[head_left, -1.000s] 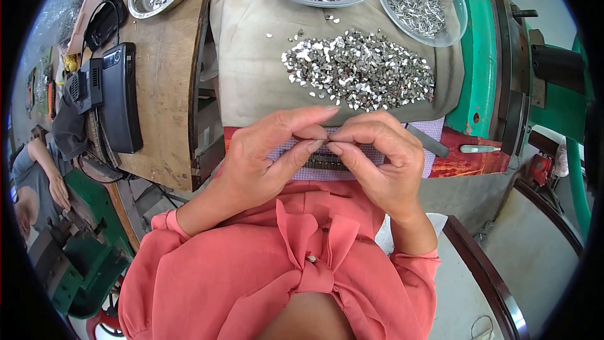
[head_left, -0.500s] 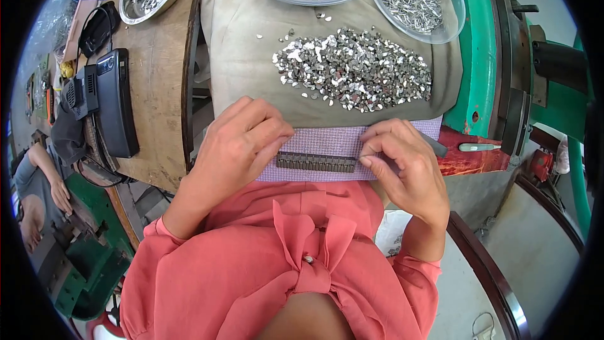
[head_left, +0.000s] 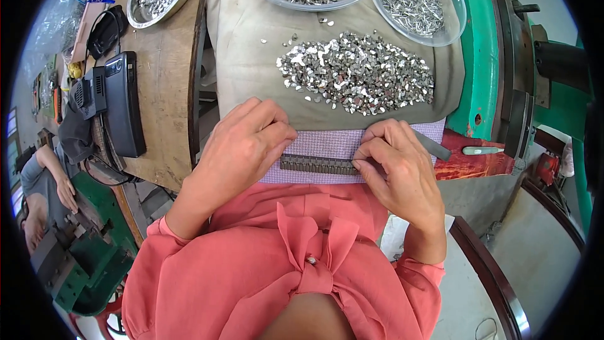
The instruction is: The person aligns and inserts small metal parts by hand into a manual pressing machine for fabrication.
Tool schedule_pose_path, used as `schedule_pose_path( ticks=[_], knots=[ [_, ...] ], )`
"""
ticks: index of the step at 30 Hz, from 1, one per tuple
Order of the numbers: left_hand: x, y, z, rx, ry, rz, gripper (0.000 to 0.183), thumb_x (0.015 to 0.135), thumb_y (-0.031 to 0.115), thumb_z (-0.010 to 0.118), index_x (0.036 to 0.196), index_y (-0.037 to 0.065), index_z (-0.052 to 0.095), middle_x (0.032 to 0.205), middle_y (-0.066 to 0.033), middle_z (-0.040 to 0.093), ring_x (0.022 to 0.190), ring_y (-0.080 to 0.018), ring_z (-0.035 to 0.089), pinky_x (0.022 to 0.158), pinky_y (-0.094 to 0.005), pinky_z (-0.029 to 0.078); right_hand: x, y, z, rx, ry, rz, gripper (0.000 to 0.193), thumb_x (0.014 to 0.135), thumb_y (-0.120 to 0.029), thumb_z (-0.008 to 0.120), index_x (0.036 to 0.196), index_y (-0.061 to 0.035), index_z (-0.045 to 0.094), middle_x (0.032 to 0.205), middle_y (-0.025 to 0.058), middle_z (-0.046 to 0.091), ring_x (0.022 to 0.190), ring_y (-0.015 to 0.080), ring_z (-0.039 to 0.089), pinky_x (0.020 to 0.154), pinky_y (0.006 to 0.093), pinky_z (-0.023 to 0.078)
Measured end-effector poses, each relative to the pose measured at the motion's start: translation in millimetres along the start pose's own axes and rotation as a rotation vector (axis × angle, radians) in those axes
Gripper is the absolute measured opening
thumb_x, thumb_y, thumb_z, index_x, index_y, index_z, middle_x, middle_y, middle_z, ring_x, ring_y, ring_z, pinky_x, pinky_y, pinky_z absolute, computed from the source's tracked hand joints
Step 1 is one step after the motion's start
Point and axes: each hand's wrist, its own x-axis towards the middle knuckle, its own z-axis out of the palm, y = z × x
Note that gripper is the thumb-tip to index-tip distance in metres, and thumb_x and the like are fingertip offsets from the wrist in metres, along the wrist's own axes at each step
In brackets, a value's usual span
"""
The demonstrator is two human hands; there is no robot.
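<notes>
A dark slotted metal strip (head_left: 318, 165) lies lengthwise on a purple woven mat (head_left: 324, 141) close in front of me. My left hand (head_left: 245, 148) is above the strip's left end, thumb and fingers pinched together; anything between them is hidden. At the other end, my right hand (head_left: 402, 170) has its thumb and index finger closed over the strip's tip. Whether they grip the strip or a small piece cannot be made out. Beyond the hands, a heap of small silvery and grey metal pieces (head_left: 358, 72) is spread on a greenish-grey cloth (head_left: 245, 56).
Clear plastic tubs of small metal parts (head_left: 311, 7) and metal pins (head_left: 412, 3) stand behind the heap. A metal bowl (head_left: 133, 16) and dark phone (head_left: 123, 104) are on the wooden table. Green machinery (head_left: 481, 56) and a pale-handled tool (head_left: 483, 150) are at right. Another person's arm (head_left: 60, 179) shows left.
My right thumb and index finger have moved slightly left, onto the strip's right end. My left hand keeps its pinch near the left end. The whole view has shifted a little.
</notes>
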Motion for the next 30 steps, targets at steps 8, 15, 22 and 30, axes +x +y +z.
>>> schedule_pose_path(
  ticks=[8, 15, 22, 30],
  knots=[
    [1.4, 2.6, -1.3, 0.036, -0.018, -0.005, 0.016, 0.075, 0.003, 0.074, 0.089, 0.005, 0.069, 0.092, -0.0061, 0.061, 0.085, -0.0268, 0.06, 0.073, -0.0371, 0.05, -3.8, -1.1, 1.8, 0.003, 0.047, 0.009, 0.013, 0.072, -0.003, 0.076, 0.082, -0.0028, 0.068, 0.092, 0.0073, 0.059, 0.085, 0.0284, 0.057, 0.072, 0.0387, 0.046],
    [7.5, 3.2, 2.6, 0.16, -0.01, 0.057, 0.014, 0.074, 0.004, 0.074, 0.086, 0.006, 0.068, 0.088, -0.0038, 0.06, 0.08, -0.0246, 0.059, 0.07, -0.0367, 0.05, -4.8, 1.4, 1.5, 0.08, 0.077, 0.025, 0.01, 0.079, -0.006, 0.075, 0.087, -0.0025, 0.069, 0.092, 0.0085, 0.058, 0.086, 0.0291, 0.056, 0.075, 0.0404, 0.047],
    [17.2, 3.8, -1.6, 0.192, -0.059, 0.123, 0.012, 0.076, 0.009, 0.073, 0.084, 0.008, 0.064, 0.084, -0.0043, 0.057, 0.079, -0.025, 0.058, 0.07, -0.037, 0.047, -7.0, 4.6, 4.0, 0.103, 0.106, -0.004, 0.009, 0.08, -0.006, 0.074, 0.088, -0.0029, 0.069, 0.093, 0.0089, 0.059, 0.086, 0.0296, 0.056, 0.075, 0.0405, 0.047],
    [24.0, 11.4, -21.8, 0.067, -0.14, 0.09, 0.014, 0.075, 0.009, 0.071, 0.081, 0.007, 0.059, 0.082, -0.0074, 0.055, 0.077, -0.0283, 0.058, 0.068, -0.0396, 0.048, -15.1, 8.6, 4.9, 0.15, 0.139, -0.029, 0.013, 0.079, -0.004, 0.074, 0.091, -0.0025, 0.072, 0.093, 0.0084, 0.061, 0.086, 0.0282, 0.059, 0.075, 0.0378, 0.048]
  ],
)
